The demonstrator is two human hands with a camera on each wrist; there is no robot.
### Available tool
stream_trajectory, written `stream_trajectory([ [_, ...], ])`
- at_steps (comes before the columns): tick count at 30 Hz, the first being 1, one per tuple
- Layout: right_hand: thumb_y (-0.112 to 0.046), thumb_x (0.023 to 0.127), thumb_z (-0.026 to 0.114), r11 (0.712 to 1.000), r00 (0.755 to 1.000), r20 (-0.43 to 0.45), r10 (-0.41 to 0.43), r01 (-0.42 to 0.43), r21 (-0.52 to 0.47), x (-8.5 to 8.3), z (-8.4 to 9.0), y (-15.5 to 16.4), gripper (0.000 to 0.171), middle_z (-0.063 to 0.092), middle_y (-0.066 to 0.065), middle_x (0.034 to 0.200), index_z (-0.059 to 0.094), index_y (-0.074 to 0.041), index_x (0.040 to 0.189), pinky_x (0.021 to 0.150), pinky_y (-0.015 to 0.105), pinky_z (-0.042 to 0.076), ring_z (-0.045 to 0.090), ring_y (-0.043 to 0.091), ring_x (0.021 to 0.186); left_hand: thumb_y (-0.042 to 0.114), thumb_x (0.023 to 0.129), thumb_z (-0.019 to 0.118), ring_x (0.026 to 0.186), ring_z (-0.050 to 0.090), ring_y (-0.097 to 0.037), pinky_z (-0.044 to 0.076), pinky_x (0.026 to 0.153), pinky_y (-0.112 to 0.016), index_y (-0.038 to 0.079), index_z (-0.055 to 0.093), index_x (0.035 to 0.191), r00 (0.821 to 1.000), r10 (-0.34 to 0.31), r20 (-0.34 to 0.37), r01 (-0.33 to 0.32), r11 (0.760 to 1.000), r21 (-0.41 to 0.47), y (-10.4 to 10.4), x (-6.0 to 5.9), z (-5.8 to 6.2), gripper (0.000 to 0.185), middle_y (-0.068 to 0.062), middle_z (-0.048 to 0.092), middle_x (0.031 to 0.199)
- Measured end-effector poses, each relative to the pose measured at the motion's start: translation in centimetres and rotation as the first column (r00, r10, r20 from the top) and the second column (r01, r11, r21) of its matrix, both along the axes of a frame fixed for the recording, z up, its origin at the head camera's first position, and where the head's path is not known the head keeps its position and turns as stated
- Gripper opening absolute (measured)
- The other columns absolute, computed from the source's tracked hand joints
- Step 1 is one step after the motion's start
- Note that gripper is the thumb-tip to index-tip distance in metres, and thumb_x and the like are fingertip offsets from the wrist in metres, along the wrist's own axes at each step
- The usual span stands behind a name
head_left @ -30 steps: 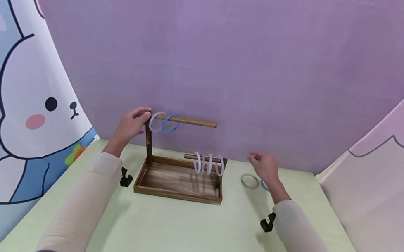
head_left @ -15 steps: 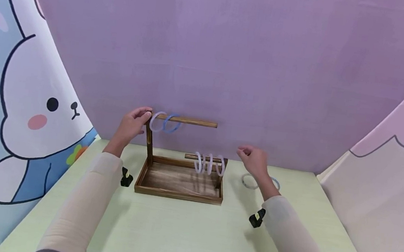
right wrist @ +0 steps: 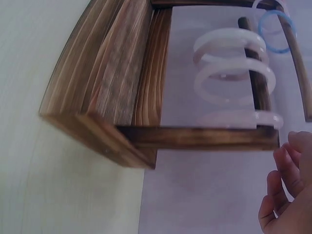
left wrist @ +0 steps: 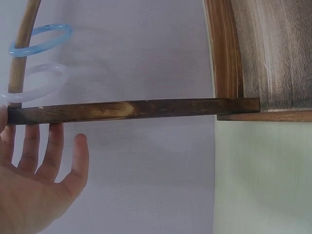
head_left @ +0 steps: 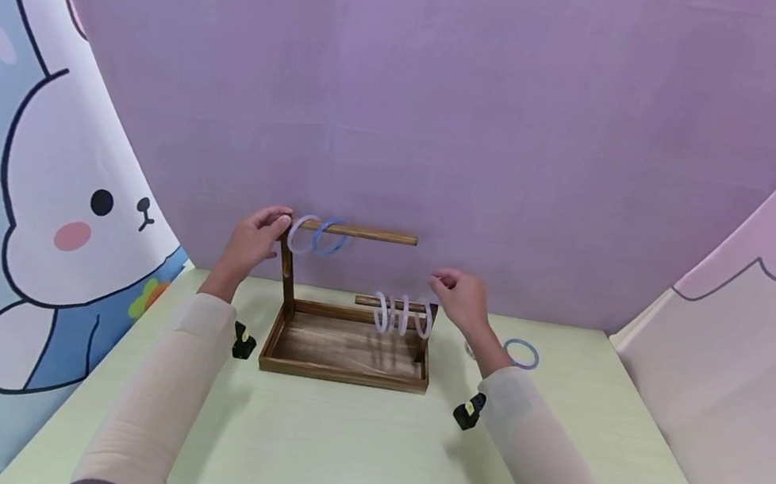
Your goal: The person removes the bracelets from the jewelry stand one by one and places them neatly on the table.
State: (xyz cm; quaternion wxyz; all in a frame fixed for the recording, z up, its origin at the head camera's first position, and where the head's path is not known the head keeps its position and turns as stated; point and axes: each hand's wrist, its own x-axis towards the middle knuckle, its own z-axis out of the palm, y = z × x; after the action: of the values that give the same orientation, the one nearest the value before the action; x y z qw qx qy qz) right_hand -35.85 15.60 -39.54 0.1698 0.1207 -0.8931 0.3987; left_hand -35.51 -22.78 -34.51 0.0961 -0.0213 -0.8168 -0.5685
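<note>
My left hand (head_left: 253, 241) grips the top of the tall post of a wooden bangle stand (head_left: 341, 376), thumb in front and fingers behind. On the stand's upper bar beside it hang a pale lilac bangle (left wrist: 36, 92) and a blue bangle (left wrist: 41, 45). Several pale pink-white bangles (right wrist: 234, 80) hang from the lower bar (head_left: 367, 301). Just right of that bar's short post, my right hand (head_left: 462, 302) hovers with loosely curled fingers. Nothing shows between them, and in the right wrist view the fingers (right wrist: 275, 187) are close to the post's end, apparently not touching it.
On the pale green table (head_left: 335, 452), a blue bangle (head_left: 521, 354) lies right of the stand. A greyish bangle (head_left: 469, 349) is mostly hidden behind the right wrist. A purple cloth (head_left: 516, 129) hangs behind, with printed cartoon sheets at both sides.
My right hand has moved left, from above the loose bangles to beside the stand's short post, uncovering the blue bangle and covering the greyish one. My left hand stays on the tall post.
</note>
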Motion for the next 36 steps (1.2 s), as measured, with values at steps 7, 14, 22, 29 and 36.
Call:
stream_trajectory([
  [7, -0.022, 0.097, 0.07, 0.999, 0.999, -0.004, 0.035, -0.035, -0.018, 0.2, 0.2, -1.7, 0.022, 0.076, 0.01, 0.088, 0.079, -0.007, 0.111, 0.06, 0.026, 0.043, 0.057, 0.015, 0.066, 0.051, 0.104, 0.051, 0.125, 0.054, -0.029, 0.051, 0.102, -0.059, 0.02, 0.055, 0.145, 1.0, 0.002, 0.007, -0.002, 1.0, -0.002, -0.1, 0.0, -0.1, 0.052, -0.012, 0.057, 0.14],
  [14, -0.024, 0.098, 0.069, 0.998, 0.998, 0.01, 0.063, -0.063, -0.022, 0.5, 0.5, -3.3, 0.024, 0.075, 0.007, 0.087, 0.078, -0.007, 0.111, 0.06, 0.027, 0.042, 0.054, 0.015, 0.065, 0.054, 0.103, 0.051, 0.126, 0.053, -0.028, 0.052, 0.101, -0.057, 0.022, 0.054, 0.146, 1.0, -0.005, 0.01, 0.005, 1.0, -0.013, 0.0, 0.0, 0.0, 0.053, -0.012, 0.056, 0.142],
  [22, -0.025, 0.098, 0.069, 0.994, 0.994, 0.025, 0.106, -0.105, -0.044, 0.9, 1.0, -5.4, 0.024, 0.076, 0.006, 0.09, 0.078, -0.008, 0.113, 0.06, 0.026, 0.043, 0.056, 0.014, 0.067, 0.053, 0.104, 0.051, 0.127, 0.053, -0.028, 0.053, 0.099, -0.056, 0.022, 0.054, 0.147, 1.0, -0.009, 0.008, 0.009, 1.0, -0.013, -0.1, 0.0, -0.1, 0.053, -0.012, 0.056, 0.142],
  [29, -0.027, 0.099, 0.068, 0.986, 0.992, 0.018, 0.129, -0.126, -0.106, 1.5, 2.0, -7.2, 0.024, 0.076, 0.005, 0.094, 0.078, -0.01, 0.114, 0.068, 0.029, 0.05, 0.063, 0.017, 0.077, 0.051, 0.104, 0.052, 0.127, 0.053, -0.031, 0.052, 0.101, -0.059, 0.02, 0.055, 0.145, 1.0, 0.002, 0.007, -0.002, 1.0, -0.009, -0.1, 0.1, 0.1, 0.052, -0.013, 0.056, 0.142],
  [36, -0.026, 0.1, 0.068, 0.976, 0.985, 0.046, 0.167, -0.158, -0.151, 1.8, 2.4, -9.2, 0.023, 0.075, 0.003, 0.097, 0.077, -0.012, 0.115, 0.068, 0.03, 0.05, 0.063, 0.017, 0.079, 0.05, 0.105, 0.051, 0.127, 0.054, -0.031, 0.053, 0.1, -0.058, 0.019, 0.055, 0.144, 1.0, 0.009, 0.003, -0.009, 1.0, -0.025, -0.2, 0.4, 0.1, 0.05, -0.013, 0.057, 0.141],
])
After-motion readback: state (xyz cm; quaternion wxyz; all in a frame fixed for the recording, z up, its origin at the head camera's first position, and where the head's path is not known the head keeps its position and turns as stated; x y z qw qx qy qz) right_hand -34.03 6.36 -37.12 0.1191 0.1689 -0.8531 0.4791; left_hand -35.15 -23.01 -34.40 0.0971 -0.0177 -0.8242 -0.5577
